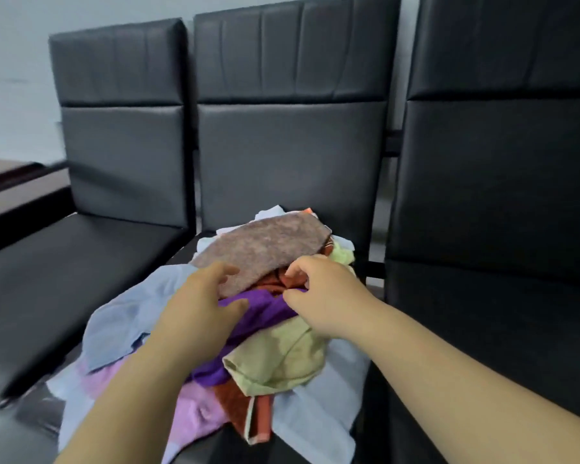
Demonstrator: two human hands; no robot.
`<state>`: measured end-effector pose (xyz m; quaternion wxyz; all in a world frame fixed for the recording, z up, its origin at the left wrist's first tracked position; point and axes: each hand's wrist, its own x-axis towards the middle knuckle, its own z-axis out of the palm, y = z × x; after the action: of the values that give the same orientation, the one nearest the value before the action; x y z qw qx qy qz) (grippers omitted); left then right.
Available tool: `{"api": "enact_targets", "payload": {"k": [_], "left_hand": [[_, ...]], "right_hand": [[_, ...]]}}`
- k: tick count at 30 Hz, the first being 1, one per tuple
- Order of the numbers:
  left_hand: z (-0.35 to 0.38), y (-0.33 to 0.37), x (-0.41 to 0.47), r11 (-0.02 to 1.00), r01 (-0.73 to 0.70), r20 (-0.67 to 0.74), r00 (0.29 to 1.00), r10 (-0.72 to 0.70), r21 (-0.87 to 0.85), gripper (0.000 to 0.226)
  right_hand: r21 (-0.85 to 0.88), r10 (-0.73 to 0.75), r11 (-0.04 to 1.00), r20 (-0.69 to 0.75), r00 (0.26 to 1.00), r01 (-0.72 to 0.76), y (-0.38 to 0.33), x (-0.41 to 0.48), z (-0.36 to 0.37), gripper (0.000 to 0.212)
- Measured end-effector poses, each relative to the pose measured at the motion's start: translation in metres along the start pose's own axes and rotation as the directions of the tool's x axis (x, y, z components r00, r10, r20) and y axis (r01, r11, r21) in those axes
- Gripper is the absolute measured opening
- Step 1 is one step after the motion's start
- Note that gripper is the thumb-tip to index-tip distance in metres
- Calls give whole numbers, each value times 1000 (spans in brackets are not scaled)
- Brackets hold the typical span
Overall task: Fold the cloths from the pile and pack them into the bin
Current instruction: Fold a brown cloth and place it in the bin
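Your left hand (205, 299) rests loose-fingered on brown cloth (265, 242); right hand (318, 293) curls at purple cloth (265, 308) between them, grip unclear.

Pile (121, 316): crumpled, unfolded cloths heaped at lower centre of frame.
Top: brown cloth (265, 249) draped over the far side.
Beneath: purple cloth (265, 311), olive cloth (282, 356), tangled mid-heap.

No lettering, label, brand mark or number can be read anywhere in the view. The cloths in the pile (275, 349) show plain colours only, and the black chair backs (292, 155) are unmarked. The picture is somewhat blurred, so a small tag may be too fine to make out.
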<state>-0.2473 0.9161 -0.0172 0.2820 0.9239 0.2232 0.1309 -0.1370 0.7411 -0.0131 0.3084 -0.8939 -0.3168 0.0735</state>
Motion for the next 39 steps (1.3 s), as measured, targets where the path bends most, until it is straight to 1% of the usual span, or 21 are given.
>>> {"api": "enact_targets", "payload": {"k": [2, 4, 5, 7, 9, 12, 15, 18, 20, 22, 24, 27, 29, 31, 32, 33, 34, 35, 36, 38, 39], "left_hand": [[1, -16, 11, 999, 37, -37, 999, -37, 8, 52], [5, -29, 20, 997, 75, -79, 994, -74, 6, 51], [7, -31, 23, 996, 84, -85, 993, -85, -7, 51], [13, -32, 27, 996, 73, -54, 996, -76, -46, 53], [17, -31, 30, 997, 46, -27, 998, -48, -54, 56], [20, -25, 32, 1000, 27, -30, 999, -27, -14, 59], [22, -18, 29, 1000, 7, -10, 1000, -7, 14, 61], [21, -15, 27, 1000, 28, -17, 999, -28, 9, 61], [19, -16, 24, 999, 53, -25, 998, -53, -10, 60], [18, -14, 20, 999, 34, -33, 999, -34, -12, 63], [18, -12, 16, 999, 9, -47, 999, -11, -36, 68], [19, -11, 17, 988, -20, -94, 996, 5, -152, 78], [20, -9, 18, 972, -32, -114, 993, 6, -233, 87], [17, 1, 14, 944, -80, -132, 991, 39, -322, 89], [16, 7, 12, 918, -123, -143, 987, 73, -378, 84], [15, 12, 12, 891, -179, -164, 979, 120, -418, 73], [16, 15, 13, 878, -229, -190, 968, 161, -421, 54], [17, 19, 14, 870, -245, -193, 965, 177, -428, 37], [20, 21, 14, 855, -213, -167, 974, 151, -472, 29], [23, 31, 8, 750, -134, -95, 991, 95, -648, 25], [23, 38, 4, 695, -110, -68, 994, 88, -710, 21]], "right_hand": [[-36, -47, 998, -36, 998, 46, -7, 32, 18, 41], [-108, -75, 992, -26, 997, 72, -13, 60, 34, 48], [-164, -73, 984, -14, 997, 69, -13, 71, 39, 47], [-269, -70, 961, -20, 997, 62, -11, 85, 46, 32], [-319, -90, 945, -56, 994, 67, -8, 91, 49, 15], [-324, -101, 943, -78, 992, 71, -2, 91, 47, 9], [-337, -97, 938, -30, 995, 81, 2, 87, 45, 21], [-358, -79, 932, -66, 995, 50, 1, 85, 44, 10], [-350, -53, 936, -61, 997, 28, -5, 85, 41, 13], [-251, -21, 968, -84, 996, 0, -14, 84, 33, 16], [-143, -10, 990, -149, 989, -11, -20, 82, 22, 15], [32, 32, 999, -245, 969, -25, -27, 75, 4, 16], [216, 77, 976, -225, 971, -27, -30, 66, -8, 12], [416, 106, 909, -165, 981, -29, -34, 56, -20, 13], [515, 104, 857, -123, 987, -26, -36, 50, -25, 13], [618, 98, 786, -73, 992, -32, -37, 44, -30, 11], [710, 94, 702, -17, 995, -54, -37, 38, -34, 10], [772, 96, 630, 30, 995, -84, -36, 32, -40, 12], [805, 102, 584, 56, 993, -106, -35, 25, -45, 12], [830, 153, 541, 64, 986, -138, -25, 12, -57, 12], [831, 185, 534, 65, 981, -156, -20, 6, -63, 12]]}}
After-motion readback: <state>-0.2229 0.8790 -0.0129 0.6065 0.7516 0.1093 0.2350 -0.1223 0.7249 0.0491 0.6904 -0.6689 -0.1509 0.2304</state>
